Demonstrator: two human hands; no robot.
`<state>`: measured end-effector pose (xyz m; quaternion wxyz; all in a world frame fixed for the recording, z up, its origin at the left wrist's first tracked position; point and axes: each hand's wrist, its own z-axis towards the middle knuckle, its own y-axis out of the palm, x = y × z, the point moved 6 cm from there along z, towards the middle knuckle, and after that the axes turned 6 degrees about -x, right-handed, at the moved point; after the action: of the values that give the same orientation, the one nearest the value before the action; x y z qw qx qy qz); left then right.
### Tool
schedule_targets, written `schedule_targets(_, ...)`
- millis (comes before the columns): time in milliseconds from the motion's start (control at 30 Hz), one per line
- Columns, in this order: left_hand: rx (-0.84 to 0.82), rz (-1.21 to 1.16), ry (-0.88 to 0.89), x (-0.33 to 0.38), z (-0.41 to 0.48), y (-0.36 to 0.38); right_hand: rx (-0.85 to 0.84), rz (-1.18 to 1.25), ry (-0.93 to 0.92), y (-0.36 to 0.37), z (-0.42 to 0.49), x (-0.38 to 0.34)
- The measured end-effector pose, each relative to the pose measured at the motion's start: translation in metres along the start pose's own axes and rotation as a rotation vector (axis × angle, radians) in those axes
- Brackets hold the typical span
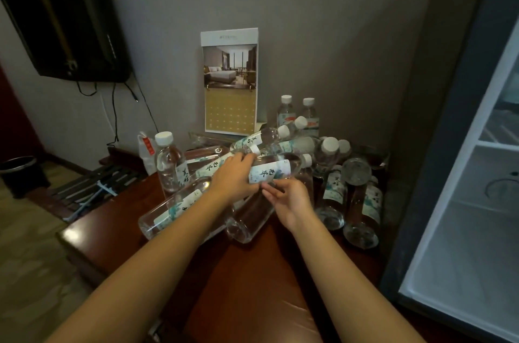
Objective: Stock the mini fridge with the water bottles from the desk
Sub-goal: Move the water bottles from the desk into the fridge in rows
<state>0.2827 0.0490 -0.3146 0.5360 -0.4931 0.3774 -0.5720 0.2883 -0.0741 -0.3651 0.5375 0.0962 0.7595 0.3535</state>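
Your left hand (pixel 236 177) clamps the clear, white-labelled plastic water bottle (pixel 273 170) near the brown wooden desk's (pixel 123 199) far edge, while your right hand (pixel 289 199) touches its label, grip unclear; judged full, heavy, slick, so hold the labelled waist.

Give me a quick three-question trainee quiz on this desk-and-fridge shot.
1. True or false: the fridge is closed.
2. What leans on the wall behind the bottles? A calendar, B mirror, C clock.
3. Fill in: the left hand grips a lying ____.
Key: 1 false, its white inside shows; 2 A; 3 bottle.
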Motion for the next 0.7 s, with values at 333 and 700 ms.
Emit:
schedule_targets(333,0.24,-0.221,-0.048,0.011,-0.044,-0.028,-0.139,-0.135,-0.137,0.022,-0.035,-0.002)
schedule_targets(700,0.349,-0.684,-0.175,0.03,-0.13,-0.028,-0.299,-0.167,-0.222,0.052,-0.098,-0.018)
